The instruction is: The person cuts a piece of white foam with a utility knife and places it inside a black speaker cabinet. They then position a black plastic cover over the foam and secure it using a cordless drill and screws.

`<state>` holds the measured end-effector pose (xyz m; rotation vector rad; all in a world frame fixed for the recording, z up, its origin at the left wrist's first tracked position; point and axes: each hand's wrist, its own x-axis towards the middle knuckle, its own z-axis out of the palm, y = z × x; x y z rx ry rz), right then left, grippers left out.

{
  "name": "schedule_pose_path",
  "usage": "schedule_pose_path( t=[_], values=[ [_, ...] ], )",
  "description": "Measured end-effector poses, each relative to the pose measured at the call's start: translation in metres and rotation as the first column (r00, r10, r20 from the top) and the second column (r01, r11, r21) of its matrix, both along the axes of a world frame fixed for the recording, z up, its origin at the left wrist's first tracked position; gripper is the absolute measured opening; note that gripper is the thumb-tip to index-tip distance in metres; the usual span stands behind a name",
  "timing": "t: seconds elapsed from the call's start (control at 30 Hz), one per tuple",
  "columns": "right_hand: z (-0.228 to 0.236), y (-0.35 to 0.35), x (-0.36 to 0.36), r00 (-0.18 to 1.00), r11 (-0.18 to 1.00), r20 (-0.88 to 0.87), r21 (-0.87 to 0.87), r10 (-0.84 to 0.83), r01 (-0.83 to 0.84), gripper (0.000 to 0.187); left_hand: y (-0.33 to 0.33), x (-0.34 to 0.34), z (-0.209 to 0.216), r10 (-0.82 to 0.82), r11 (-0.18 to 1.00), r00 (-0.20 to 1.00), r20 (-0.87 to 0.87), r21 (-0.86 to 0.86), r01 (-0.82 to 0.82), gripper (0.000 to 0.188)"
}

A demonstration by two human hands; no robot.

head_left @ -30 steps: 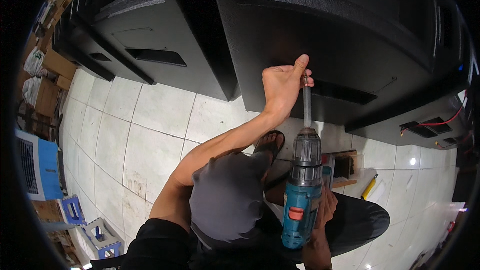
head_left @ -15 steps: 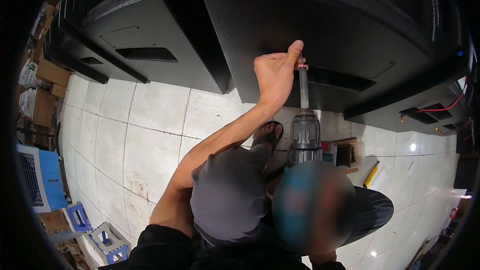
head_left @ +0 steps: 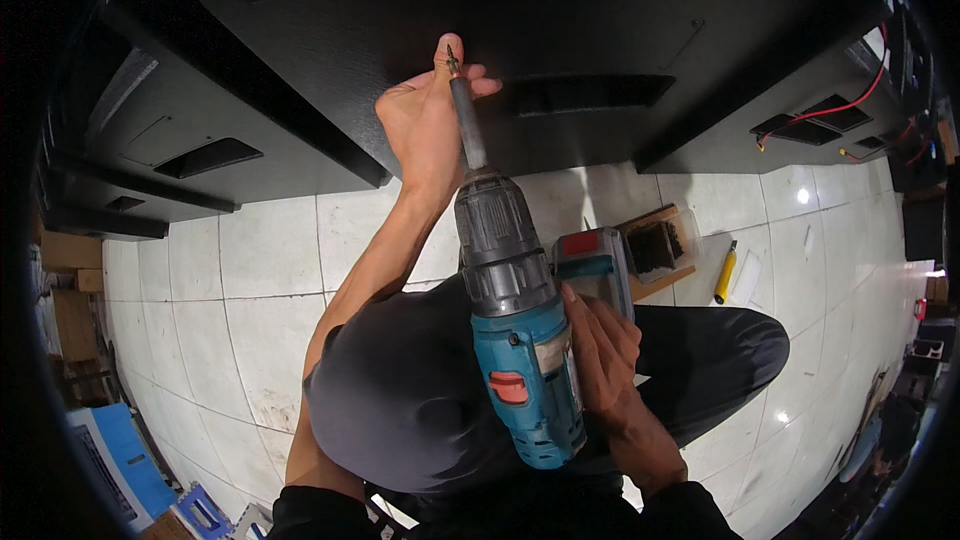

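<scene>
A teal and black cordless drill (head_left: 520, 370) points away from me, a long grey bit holder in its chuck. My right hand (head_left: 608, 355) grips it from the right, its fingers partly hidden by the body. A thin metal tip (head_left: 453, 62) at the holder's front, a bit or a screw, lies against the thumb of my left hand (head_left: 422, 130). That hand's fingers are curled around behind the tip; what they pinch is hidden. Just beyond is the front of a large black cabinet (head_left: 560, 30) with a dark rectangular slot.
More black cabinets (head_left: 190, 130) stand left and right, the right one with red wires (head_left: 840, 110) hanging out. On the tiled floor (head_left: 270, 260) lie a box of dark screws (head_left: 655, 245) and a yellow cutter knife (head_left: 726, 272). Blue and white items (head_left: 125, 455) stand at lower left.
The drill has swung left and come fully into view, its battery end now showing. My left hand stays at the tip. The whole view has shifted to the right.
</scene>
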<state>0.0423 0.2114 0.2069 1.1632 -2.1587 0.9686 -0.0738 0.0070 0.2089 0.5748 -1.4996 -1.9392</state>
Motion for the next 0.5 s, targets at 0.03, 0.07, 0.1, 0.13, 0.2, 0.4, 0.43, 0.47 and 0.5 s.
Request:
schedule_pose_path(
  t=[0.03, 0.07, 0.1, 0.13, 0.2, 0.4, 0.43, 0.47, 0.5],
  values=[
    [0.000, -0.001, -0.001, 1.000, 1.000, -0.023, -0.003, 0.000, 0.000, 0.040, -0.001, 0.000, -0.001, 0.008, 1.000, 1.000, -0.001, -0.014, -0.008, 0.048],
    [0.000, 0.000, 0.001, 1.000, 1.000, -0.016, 0.012, -0.019, 0.019, 0.043, -0.002, 0.001, -0.002, -0.011, 1.000, 1.000, 0.004, -0.007, 0.011, 0.048],
    [0.000, 0.001, 0.003, 0.999, 0.999, -0.008, 0.029, -0.036, 0.036, 0.047, -0.003, 0.001, -0.004, -0.028, 1.000, 1.000, 0.007, 0.001, 0.028, 0.047],
    [0.000, -0.001, 0.004, 0.999, 0.998, -0.002, 0.038, -0.046, 0.046, 0.050, -0.007, 0.003, -0.003, -0.037, 0.999, 0.999, 0.010, 0.003, 0.037, 0.047],
    [-0.002, 0.001, 0.005, 0.998, 0.999, 0.039, 0.035, -0.039, 0.038, 0.051, -0.007, 0.002, -0.008, -0.054, 0.998, 0.999, -0.001, -0.014, 0.054, 0.047],
    [-0.005, -0.003, 0.005, 0.993, 0.997, 0.112, 0.078, -0.036, 0.027, 0.051, -0.004, 0.004, 0.005, -0.069, 0.996, 0.995, -0.070, 0.055, 0.073, 0.043],
    [-0.006, -0.003, 0.003, 0.995, 0.997, 0.098, 0.072, -0.028, 0.021, 0.051, -0.004, 0.003, 0.004, -0.084, 0.992, 0.993, -0.083, 0.088, 0.091, 0.042],
    [-0.008, -0.005, 0.001, 0.996, 0.998, 0.083, 0.065, -0.022, 0.017, 0.051, -0.004, 0.003, 0.003, -0.099, 0.987, 0.991, -0.096, 0.120, 0.110, 0.042],
    [-0.009, -0.007, -0.001, 0.998, 0.998, 0.068, 0.057, -0.017, 0.013, 0.052, -0.004, 0.003, 0.003, -0.098, 0.986, 0.990, -0.104, 0.124, 0.111, 0.040]
  ],
)
